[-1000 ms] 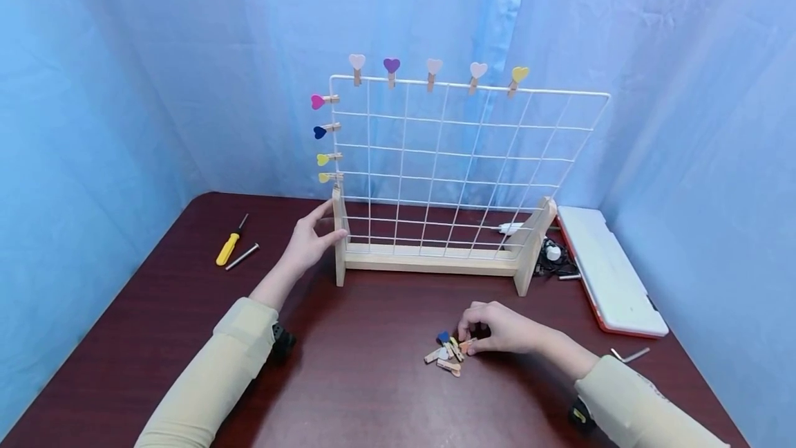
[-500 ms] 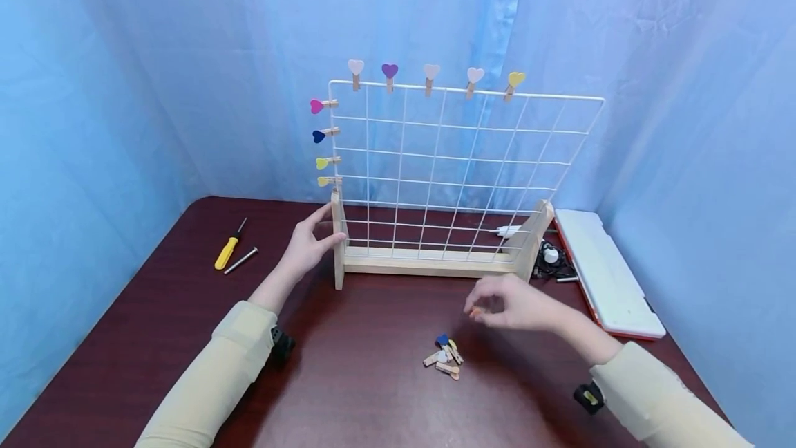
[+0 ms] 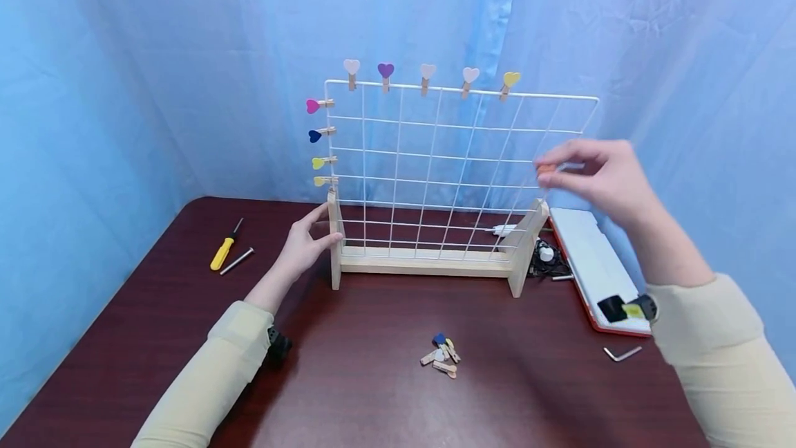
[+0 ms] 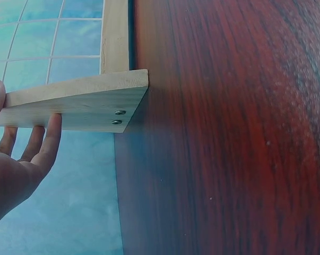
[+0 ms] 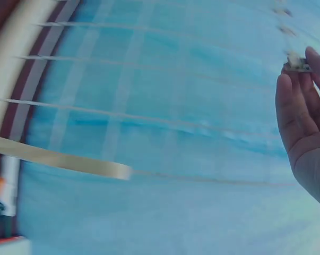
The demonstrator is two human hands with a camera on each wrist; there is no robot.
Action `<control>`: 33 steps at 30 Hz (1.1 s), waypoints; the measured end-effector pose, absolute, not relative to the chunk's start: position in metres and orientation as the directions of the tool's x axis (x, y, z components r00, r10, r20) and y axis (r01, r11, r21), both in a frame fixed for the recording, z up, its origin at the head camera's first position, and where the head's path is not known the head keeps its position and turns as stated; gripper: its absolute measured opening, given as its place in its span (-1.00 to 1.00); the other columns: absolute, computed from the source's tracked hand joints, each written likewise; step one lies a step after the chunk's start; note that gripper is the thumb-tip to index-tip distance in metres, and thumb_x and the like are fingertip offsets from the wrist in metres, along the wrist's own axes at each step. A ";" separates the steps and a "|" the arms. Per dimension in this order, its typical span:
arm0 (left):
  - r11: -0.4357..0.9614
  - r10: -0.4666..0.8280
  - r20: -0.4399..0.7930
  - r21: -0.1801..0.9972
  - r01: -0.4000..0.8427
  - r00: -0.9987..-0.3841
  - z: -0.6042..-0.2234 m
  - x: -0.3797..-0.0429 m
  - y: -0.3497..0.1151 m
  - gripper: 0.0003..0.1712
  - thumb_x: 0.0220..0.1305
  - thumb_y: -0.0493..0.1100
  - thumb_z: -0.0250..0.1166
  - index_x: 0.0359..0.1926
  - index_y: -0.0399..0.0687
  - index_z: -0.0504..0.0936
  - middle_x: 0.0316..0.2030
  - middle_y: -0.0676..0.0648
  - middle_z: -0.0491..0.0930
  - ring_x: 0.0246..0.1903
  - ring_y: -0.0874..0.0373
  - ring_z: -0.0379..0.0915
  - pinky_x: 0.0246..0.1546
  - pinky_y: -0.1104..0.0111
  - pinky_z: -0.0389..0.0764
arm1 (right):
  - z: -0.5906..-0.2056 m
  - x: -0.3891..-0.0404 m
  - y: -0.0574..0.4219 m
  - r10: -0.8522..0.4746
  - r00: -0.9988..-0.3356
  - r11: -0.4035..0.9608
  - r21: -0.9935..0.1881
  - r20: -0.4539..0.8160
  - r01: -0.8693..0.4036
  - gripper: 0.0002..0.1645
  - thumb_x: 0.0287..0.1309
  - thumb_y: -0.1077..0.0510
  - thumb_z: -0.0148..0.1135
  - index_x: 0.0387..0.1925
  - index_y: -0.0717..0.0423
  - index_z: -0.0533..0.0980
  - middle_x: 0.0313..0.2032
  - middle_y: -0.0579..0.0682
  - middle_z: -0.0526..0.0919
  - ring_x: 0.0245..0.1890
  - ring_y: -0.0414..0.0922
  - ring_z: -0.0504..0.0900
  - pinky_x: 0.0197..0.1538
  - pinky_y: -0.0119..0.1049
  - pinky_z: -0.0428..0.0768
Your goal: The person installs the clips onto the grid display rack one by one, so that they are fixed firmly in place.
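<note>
My right hand [image 3: 606,175] pinches a small wooden clothespin [image 5: 297,65] between thumb and fingers; its orange end [image 3: 547,169] shows in the head view. It is raised beside the right edge of the white wire grid [image 3: 429,154]. My left hand [image 3: 302,244] holds the left upright [image 4: 85,98] of the grid's wooden stand, thumb on one side and fingers on the other. Heart clothespins line the grid's top wire, among them a purple one [image 3: 385,71], and its left wire, with a pink one [image 3: 313,106] uppermost. A loose pile of clothespins [image 3: 444,367] lies on the table.
To the left lie a yellow-handled screwdriver [image 3: 222,253] and a bolt [image 3: 238,261]. A white case [image 3: 597,261] with a red edge, black cables [image 3: 548,263] and a hex key [image 3: 622,355] are on the right. Blue curtains [image 3: 249,54] surround the dark table [image 3: 348,393].
My right hand has lifted the orange clothespin from the pile and carried it up and right to the grid's right edge. My left hand keeps its hold on the stand.
</note>
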State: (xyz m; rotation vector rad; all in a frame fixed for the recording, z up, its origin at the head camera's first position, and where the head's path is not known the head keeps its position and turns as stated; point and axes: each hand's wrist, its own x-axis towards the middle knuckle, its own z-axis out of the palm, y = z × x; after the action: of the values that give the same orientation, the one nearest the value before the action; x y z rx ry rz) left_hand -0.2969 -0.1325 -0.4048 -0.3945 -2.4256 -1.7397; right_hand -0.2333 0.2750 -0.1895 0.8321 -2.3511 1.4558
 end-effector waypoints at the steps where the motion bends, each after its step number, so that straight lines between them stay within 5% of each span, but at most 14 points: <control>1: 0.301 0.136 0.255 0.910 0.285 -0.957 -0.404 -0.297 -0.133 -0.24 0.09 -0.20 0.28 0.30 0.07 0.18 0.15 -0.14 0.32 0.05 -0.05 0.33 -0.25 0.19 0.60 | -0.181 -0.237 0.277 -0.303 -0.815 0.281 -0.771 0.494 -0.572 -0.78 -0.15 0.49 0.27 -0.33 0.47 0.55 -0.40 0.02 0.66 -0.44 -0.17 0.64 -0.31 -0.45 0.60; 5: 0.293 0.138 0.253 0.913 0.284 -0.958 -0.405 -0.297 -0.133 -0.24 0.09 -0.22 0.28 0.31 0.05 0.17 0.15 -0.16 0.31 0.05 -0.07 0.32 -0.27 0.20 0.60 | -0.154 -0.253 0.281 -0.224 -0.806 0.099 -0.810 0.547 -0.577 -0.75 -0.15 0.50 0.25 -0.32 0.57 0.49 -0.45 0.14 0.65 -0.49 -0.08 0.64 -0.28 -0.37 0.60; 9: 0.286 0.139 0.252 0.916 0.282 -0.958 -0.405 -0.297 -0.133 -0.24 0.08 -0.23 0.28 0.30 0.06 0.18 0.14 -0.16 0.32 0.05 -0.06 0.33 -0.28 0.21 0.61 | -0.135 -0.265 0.280 -0.175 -0.794 0.058 -0.799 0.583 -0.599 -0.68 -0.17 0.49 0.27 -0.28 0.59 0.47 -0.46 0.18 0.64 -0.49 -0.05 0.65 -0.29 -0.32 0.61; 19: 0.279 0.145 0.249 0.919 0.280 -0.958 -0.403 -0.297 -0.133 -0.23 0.08 -0.22 0.28 0.31 0.04 0.16 0.15 -0.17 0.31 0.06 -0.07 0.32 -0.25 0.21 0.60 | -0.115 -0.286 0.271 -0.088 -0.783 0.412 -0.693 0.616 -0.592 -0.70 -0.06 0.22 0.30 -0.23 0.29 0.60 -0.37 -0.10 0.67 -0.28 -0.18 0.55 -0.18 -0.55 0.49; 22: 0.276 0.142 0.247 0.920 0.278 -0.959 -0.403 -0.296 -0.133 -0.23 0.08 -0.21 0.28 0.30 0.05 0.17 0.15 -0.17 0.31 0.06 -0.08 0.31 -0.24 0.19 0.59 | -0.116 -0.291 0.270 -0.066 -0.791 0.396 -0.711 0.608 -0.580 -0.72 -0.06 0.22 0.30 -0.25 0.29 0.61 -0.36 -0.09 0.66 -0.28 -0.19 0.56 -0.16 -0.54 0.48; 33: 0.275 0.149 0.247 0.920 0.280 -0.957 -0.405 -0.297 -0.134 -0.24 0.09 -0.22 0.27 0.31 0.08 0.17 0.16 -0.15 0.30 0.05 -0.06 0.33 -0.26 0.20 0.60 | -0.130 -0.300 0.272 -0.051 -0.803 0.533 -0.663 0.594 -0.525 -0.72 -0.07 0.10 0.32 -0.28 0.15 0.64 -0.47 -0.21 0.59 -0.60 -0.16 0.19 -0.59 -0.37 0.13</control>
State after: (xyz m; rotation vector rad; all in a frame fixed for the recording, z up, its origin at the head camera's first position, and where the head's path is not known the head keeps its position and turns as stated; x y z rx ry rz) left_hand -0.2973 -0.1337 -0.4046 -0.4088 -2.4171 -1.7807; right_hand -0.2998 0.2719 -0.1305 0.4661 -2.2595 1.2208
